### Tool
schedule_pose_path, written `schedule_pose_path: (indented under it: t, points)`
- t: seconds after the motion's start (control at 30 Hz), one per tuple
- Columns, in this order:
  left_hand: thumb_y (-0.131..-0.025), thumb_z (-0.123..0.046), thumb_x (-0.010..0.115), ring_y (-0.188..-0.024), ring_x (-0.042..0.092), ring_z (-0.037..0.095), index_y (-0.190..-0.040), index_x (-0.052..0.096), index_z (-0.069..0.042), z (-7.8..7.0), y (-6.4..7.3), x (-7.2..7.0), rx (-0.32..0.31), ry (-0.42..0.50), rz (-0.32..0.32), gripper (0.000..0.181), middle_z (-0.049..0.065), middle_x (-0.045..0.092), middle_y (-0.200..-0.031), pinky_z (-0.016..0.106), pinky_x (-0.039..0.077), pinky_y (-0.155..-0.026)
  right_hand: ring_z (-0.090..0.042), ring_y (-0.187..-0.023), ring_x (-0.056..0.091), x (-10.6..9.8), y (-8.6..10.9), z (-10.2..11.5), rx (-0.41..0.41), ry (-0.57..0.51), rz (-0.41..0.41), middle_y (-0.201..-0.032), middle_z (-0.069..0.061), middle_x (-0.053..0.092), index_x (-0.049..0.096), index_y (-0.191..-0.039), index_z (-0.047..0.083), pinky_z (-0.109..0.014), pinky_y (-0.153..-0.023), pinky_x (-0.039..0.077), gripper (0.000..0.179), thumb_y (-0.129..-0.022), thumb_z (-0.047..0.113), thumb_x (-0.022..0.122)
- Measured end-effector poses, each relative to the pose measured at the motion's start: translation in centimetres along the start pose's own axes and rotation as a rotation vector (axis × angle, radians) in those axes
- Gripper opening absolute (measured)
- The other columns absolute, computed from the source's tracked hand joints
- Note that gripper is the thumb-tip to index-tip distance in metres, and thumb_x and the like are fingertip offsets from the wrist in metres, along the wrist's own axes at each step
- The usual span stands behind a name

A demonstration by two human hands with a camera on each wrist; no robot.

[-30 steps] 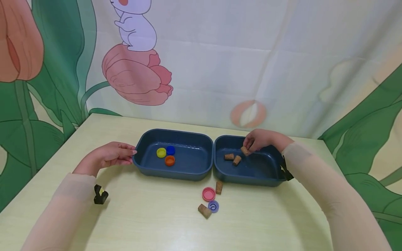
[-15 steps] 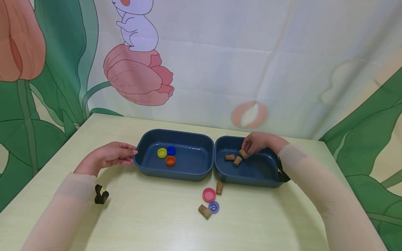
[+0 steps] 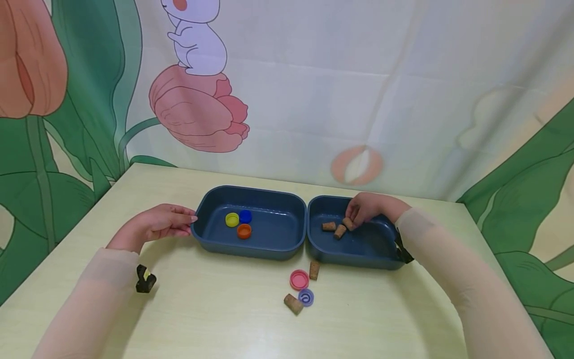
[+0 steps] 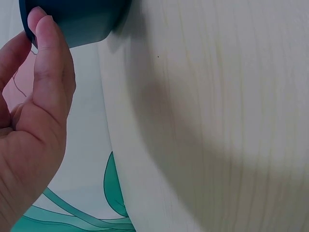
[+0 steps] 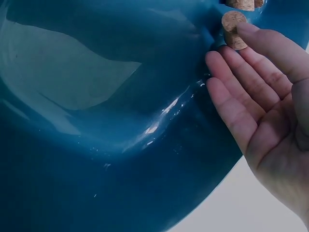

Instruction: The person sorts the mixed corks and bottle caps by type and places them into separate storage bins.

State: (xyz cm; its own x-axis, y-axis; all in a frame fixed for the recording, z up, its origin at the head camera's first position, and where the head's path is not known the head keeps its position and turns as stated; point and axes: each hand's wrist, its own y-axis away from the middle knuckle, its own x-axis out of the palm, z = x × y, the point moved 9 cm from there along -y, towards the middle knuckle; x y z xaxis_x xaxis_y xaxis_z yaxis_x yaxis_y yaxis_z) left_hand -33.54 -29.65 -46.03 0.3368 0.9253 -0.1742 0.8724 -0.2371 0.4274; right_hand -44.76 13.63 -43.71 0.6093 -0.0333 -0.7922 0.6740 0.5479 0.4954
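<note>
Two dark blue trays stand side by side. At the left end of the left tray (image 3: 251, 251), my left hand (image 3: 162, 222) holds the rim, with the thumb at the edge and the fingers against the outer wall (image 4: 82, 29). Inside that tray lie a yellow cap (image 3: 231, 220), a blue cap (image 3: 245, 216) and an orange cap (image 3: 244, 231). My right hand (image 3: 369, 207) reaches into the right tray (image 3: 354, 260) and pinches a cork (image 5: 234, 30) between thumb and fingers, low over the tray's floor. Close by lie two more corks, one farther left (image 3: 329, 226) and one nearer (image 3: 340, 232).
On the table (image 3: 215, 309) in front of the trays lie a pink cap (image 3: 299, 280), a purple cap (image 3: 306, 297), an upper cork (image 3: 314, 270) and a lower cork (image 3: 293, 303). A printed curtain (image 3: 291, 99) hangs behind the table's far edge.
My right hand has come down and slightly nearer with the cork, bringing it beside the other two in the right tray. The left hand keeps its place at the left tray's rim.
</note>
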Motion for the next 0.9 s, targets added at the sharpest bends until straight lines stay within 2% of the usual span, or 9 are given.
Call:
schedule_pose_path:
  t: [0.27, 0.3, 0.33, 0.53, 0.57, 0.73, 0.9]
  points:
    - [-0.106, -0.013, 0.054, -0.075, 0.068, 0.004, -0.139, 0.042, 0.012, -0.03, 0.03, 0.02, 0.004, 0.003, 0.004, 0.044, -0.006, 0.070, -0.084, 0.021, 0.063, -0.080, -0.018, -0.096, 0.069, 0.07, -0.05, 0.09, 0.006, 0.029, 0.009, -0.120, -0.021, 0.072, 0.067, -0.119, -0.002, -0.030, -0.079, 0.058, 0.030, -0.091, 0.010, 0.071]
    - [-0.105, -0.013, 0.055, -0.075, 0.068, 0.005, -0.139, 0.043, 0.012, 0.02, -0.02, 0.01, 0.007, 0.002, 0.005, 0.043, -0.006, 0.070, -0.084, 0.021, 0.063, -0.081, -0.018, -0.095, 0.069, 0.11, -0.08, 0.08, 0.007, 0.034, 0.011, -0.120, -0.021, 0.072, 0.067, -0.119, -0.002, -0.030, -0.078, 0.057, 0.030, -0.091, 0.009, 0.071]
    - [-0.105, -0.014, 0.057, -0.076, 0.069, 0.005, -0.135, 0.050, 0.008, 0.20, -0.21, -0.13, 0.005, 0.014, 0.016, 0.037, -0.005, 0.071, -0.084, 0.021, 0.063, -0.081, -0.018, -0.095, 0.068, 0.14, -0.10, 0.07, 0.008, 0.039, 0.013, -0.120, -0.021, 0.072, 0.067, -0.119, -0.002, -0.029, -0.078, 0.057, 0.029, -0.091, 0.009, 0.071]
    - [-0.105, -0.013, 0.055, -0.075, 0.068, 0.005, -0.133, 0.050, 0.007, 0.15, -0.25, -0.12, 0.000, 0.018, 0.012, 0.035, -0.006, 0.070, -0.083, 0.021, 0.063, -0.081, -0.018, -0.090, 0.066, 0.12, 0.00, 0.21, 0.009, 0.065, 0.017, -0.116, -0.020, 0.072, 0.067, -0.115, -0.002, -0.028, -0.074, 0.055, 0.026, -0.090, 0.005, 0.070]
    - [-0.106, -0.012, 0.053, -0.075, 0.067, 0.004, -0.137, 0.044, 0.010, -0.04, -0.08, 0.02, 0.003, 0.009, 0.001, 0.039, -0.006, 0.069, -0.083, 0.021, 0.063, -0.081, -0.017, -0.089, 0.066, 0.09, 0.02, 0.22, 0.011, 0.067, 0.015, -0.115, -0.020, 0.072, 0.067, -0.114, -0.001, -0.028, -0.073, 0.055, 0.025, -0.090, 0.005, 0.070]
    - [-0.106, -0.013, 0.053, -0.074, 0.067, 0.004, -0.134, 0.046, 0.008, 0.04, -0.11, 0.08, 0.004, 0.015, -0.001, 0.036, -0.006, 0.069, -0.082, 0.020, 0.062, -0.080, -0.016, -0.088, 0.065, 0.15, 0.17, 0.32, 0.015, 0.067, 0.014, -0.113, -0.018, 0.073, 0.068, -0.111, 0.000, -0.027, -0.073, 0.054, 0.023, -0.089, 0.004, 0.072]
    - [-0.106, -0.014, 0.053, -0.075, 0.067, 0.004, -0.137, 0.044, 0.010, 0.08, -0.06, -0.01, 0.005, 0.008, 0.004, 0.040, -0.006, 0.069, -0.083, 0.020, 0.063, -0.080, -0.019, -0.090, 0.067, 0.06, 0.10, 0.33, 0.009, 0.064, 0.016, -0.113, -0.019, 0.073, 0.067, -0.112, -0.002, -0.028, -0.074, 0.056, 0.026, -0.088, 0.003, 0.074]
